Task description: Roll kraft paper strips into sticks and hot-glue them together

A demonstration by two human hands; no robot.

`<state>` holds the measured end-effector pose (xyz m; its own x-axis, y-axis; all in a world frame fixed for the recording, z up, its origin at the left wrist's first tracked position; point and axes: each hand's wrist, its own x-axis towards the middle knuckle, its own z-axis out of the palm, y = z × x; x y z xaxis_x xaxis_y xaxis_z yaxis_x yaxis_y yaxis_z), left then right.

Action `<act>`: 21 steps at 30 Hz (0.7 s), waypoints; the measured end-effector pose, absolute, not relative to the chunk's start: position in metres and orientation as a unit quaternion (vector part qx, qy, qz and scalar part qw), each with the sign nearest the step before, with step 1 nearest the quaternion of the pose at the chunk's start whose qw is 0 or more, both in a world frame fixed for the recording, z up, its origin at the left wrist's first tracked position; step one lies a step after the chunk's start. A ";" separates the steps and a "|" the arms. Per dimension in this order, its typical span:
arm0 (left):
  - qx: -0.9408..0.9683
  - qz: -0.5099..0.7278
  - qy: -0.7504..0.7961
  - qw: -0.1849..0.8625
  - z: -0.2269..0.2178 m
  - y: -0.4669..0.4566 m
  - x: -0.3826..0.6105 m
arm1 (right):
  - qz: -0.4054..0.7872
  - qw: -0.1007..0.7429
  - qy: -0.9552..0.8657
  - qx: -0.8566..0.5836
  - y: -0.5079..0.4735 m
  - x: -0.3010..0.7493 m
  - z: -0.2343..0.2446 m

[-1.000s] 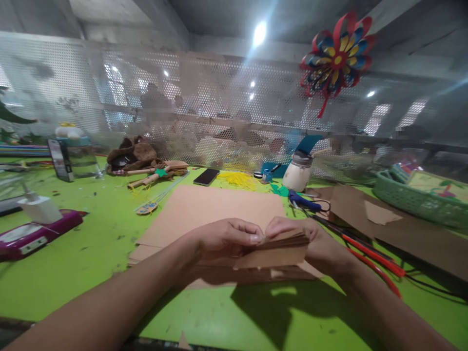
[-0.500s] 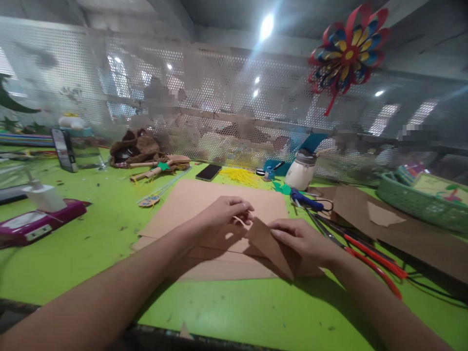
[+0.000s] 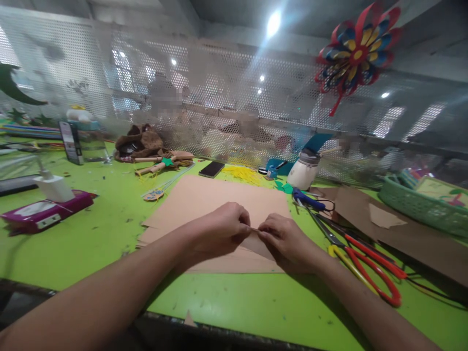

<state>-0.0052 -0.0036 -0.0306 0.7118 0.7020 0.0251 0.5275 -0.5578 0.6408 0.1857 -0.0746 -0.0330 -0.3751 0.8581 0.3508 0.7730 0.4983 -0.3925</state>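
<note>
My left hand [image 3: 224, 225] and my right hand [image 3: 282, 240] meet over a stack of brown card sheets [image 3: 204, 202] on the green table [image 3: 91, 239]. Both hands are closed in a pinch on a small brown card piece [image 3: 258, 241], which shows between and under the fingers. Most of that piece is hidden by the hands. The large sheets lie flat beneath them.
Red-handled scissors [image 3: 360, 263] lie just right of my right hand, a blue glue gun [image 3: 306, 200] behind them. A white jar [image 3: 303, 170], a black phone [image 3: 212, 168], a green basket [image 3: 424, 207] and more brown card [image 3: 402, 229] stand farther back. A magenta box [image 3: 44, 214] sits left.
The stack of small card pieces held a second ago is gone from my hands; half a second ago one triangular piece showed under my right hand, and now both hands pinch it together.
</note>
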 end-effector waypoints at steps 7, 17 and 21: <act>0.888 0.126 0.323 0.302 -0.026 0.005 -0.005 | 0.079 0.262 -0.829 -0.489 -0.070 0.189 -0.041; 0.947 0.145 0.244 0.149 -0.023 -0.007 0.003 | 0.026 0.247 -0.841 -0.480 -0.069 0.182 -0.041; 0.960 0.158 0.209 0.093 -0.022 -0.013 0.001 | 0.001 0.216 -0.853 -0.474 -0.069 0.182 -0.042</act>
<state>0.0010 -0.0134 -0.0224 0.8623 0.4319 0.2644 0.3728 -0.8948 0.2457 0.1819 -0.0689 -0.0420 -0.4567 0.8099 0.3680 0.8091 0.5501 -0.2067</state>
